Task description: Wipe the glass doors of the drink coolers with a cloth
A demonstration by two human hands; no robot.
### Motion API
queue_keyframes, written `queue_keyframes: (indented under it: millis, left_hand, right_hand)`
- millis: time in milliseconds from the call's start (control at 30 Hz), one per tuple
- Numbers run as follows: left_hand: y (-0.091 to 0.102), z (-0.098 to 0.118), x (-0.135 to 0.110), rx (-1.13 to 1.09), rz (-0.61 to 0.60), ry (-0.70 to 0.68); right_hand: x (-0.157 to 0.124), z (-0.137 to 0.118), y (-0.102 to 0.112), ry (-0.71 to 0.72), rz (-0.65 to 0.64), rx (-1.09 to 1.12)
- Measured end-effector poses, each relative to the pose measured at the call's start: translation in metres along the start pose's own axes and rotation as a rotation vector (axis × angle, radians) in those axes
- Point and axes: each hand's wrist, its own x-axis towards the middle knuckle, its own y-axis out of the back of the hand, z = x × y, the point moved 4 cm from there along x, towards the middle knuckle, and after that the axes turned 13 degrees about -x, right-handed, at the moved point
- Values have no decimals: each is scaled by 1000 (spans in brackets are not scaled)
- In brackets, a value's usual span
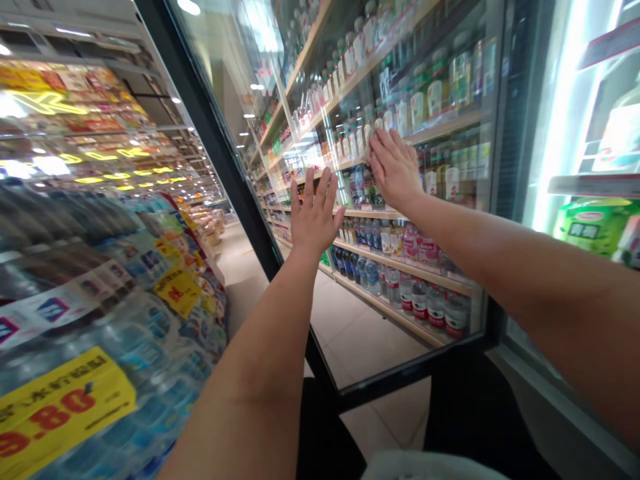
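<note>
A glass door (370,320) with a black frame stands swung out in front of me, tilted in the view. My left hand (316,217) is open against the glass or just before it, fingers spread and pointing up. Higher and to the right, my right hand (395,167) is laid toward the same pane with its fingers stretched out and close together. What lies under the right palm is hidden. Shelves of bottles (420,300) show in the pane, partly as reflections. Neither hand visibly grips anything.
At right is a lit cooler with shelves (595,185) and a green package (593,223). Stacked packs of bottled drinks (145,347) with a yellow price sign (65,410) stand close on the left. A tiled aisle (243,257) runs back between them.
</note>
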Motion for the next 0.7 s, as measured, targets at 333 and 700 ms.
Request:
queue_keyframes:
  millis: [333, 700]
  left_hand:
    - [-1, 0, 1, 23, -32, 16]
    - [-1, 1, 0, 1, -18, 17]
  right_hand:
    - [-7, -5, -9, 65, 39, 18]
    - [-9, -13, -6, 204, -11, -10]
